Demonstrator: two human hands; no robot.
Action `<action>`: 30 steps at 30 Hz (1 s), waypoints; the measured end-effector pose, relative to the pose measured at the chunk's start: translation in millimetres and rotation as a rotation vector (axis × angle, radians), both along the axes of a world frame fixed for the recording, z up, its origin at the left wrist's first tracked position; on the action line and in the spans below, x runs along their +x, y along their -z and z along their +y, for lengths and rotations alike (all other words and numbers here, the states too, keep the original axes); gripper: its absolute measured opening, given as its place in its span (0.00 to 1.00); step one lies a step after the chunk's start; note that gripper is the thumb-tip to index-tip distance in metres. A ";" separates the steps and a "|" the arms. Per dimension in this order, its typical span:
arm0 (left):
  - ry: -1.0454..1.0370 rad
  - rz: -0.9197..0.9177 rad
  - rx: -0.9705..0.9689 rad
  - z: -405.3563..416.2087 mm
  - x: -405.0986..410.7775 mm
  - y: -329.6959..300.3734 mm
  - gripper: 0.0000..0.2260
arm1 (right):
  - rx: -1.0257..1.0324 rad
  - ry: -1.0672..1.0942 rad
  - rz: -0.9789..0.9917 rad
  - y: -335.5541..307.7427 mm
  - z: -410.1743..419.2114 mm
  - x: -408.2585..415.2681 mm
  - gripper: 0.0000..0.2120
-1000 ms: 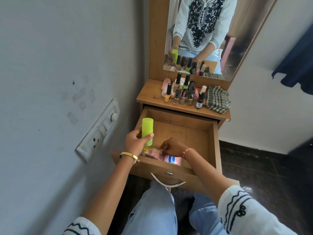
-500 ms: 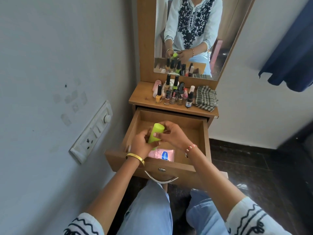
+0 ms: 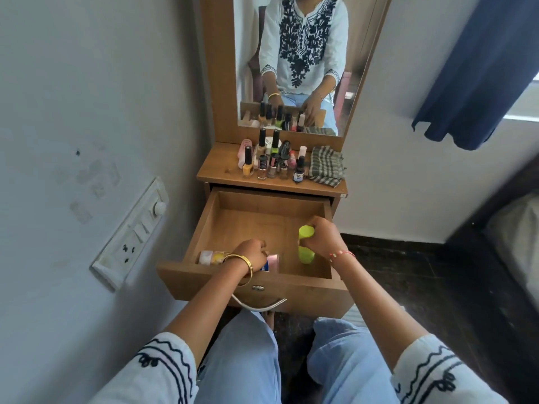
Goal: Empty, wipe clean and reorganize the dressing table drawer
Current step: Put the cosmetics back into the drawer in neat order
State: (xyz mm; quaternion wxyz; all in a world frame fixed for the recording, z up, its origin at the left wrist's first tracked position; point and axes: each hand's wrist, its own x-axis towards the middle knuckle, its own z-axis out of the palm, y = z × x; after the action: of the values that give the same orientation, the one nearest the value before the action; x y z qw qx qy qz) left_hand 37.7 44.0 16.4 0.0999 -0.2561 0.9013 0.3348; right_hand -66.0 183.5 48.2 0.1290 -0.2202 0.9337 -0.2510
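Note:
The wooden drawer (image 3: 204, 225) of the dressing table stands pulled open below me. My right hand (image 3: 322, 237) grips a lime green bottle (image 3: 305, 255) upright at the drawer's front right. My left hand (image 3: 252, 253) is at the front middle, fingers closed on a pink tube (image 3: 272, 262) lying along the front wall. Left of that tube lies a yellow and white bottle (image 3: 212, 257) on its side. Most of the drawer floor is bare wood.
On the table top (image 3: 224, 166) stand several nail polish bottles (image 3: 272, 163) and a folded checked cloth (image 3: 325, 166). A mirror (image 3: 294, 65) rises behind them. A switch panel (image 3: 131, 231) projects from the left wall. A dark curtain (image 3: 478, 71) hangs at the right.
The green bottle passed from my left hand to my right and moved to the drawer's front right. My left hand dropped onto the pink tube.

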 end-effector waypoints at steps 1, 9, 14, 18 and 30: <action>0.017 -0.031 -0.014 0.2 -1.4 0.8 0.18 | 0.036 0.005 -0.002 0.3 1.6 -0.8 0.18; 0.062 -0.133 -0.013 1.1 -3.4 1.7 0.19 | 0.148 0.039 0.020 7.8 7.1 2.6 0.14; 0.067 -0.124 -0.013 1.3 -1.5 2.3 0.17 | 0.202 -0.017 0.092 7.6 6.5 3.5 0.12; 0.065 -0.104 -0.015 2.5 -0.7 2.1 0.16 | 0.264 -0.077 0.164 7.3 6.8 3.3 0.12; -0.006 0.019 -0.026 5.4 3.3 5.9 0.18 | 0.302 -0.158 0.247 -4.9 -3.5 3.1 0.11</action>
State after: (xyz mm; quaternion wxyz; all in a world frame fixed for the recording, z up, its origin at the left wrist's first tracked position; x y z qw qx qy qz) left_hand 41.0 49.4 10.6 0.0872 -0.2572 0.9057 0.3256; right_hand -62.9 180.0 53.1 0.0642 -0.2998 0.9494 -0.0684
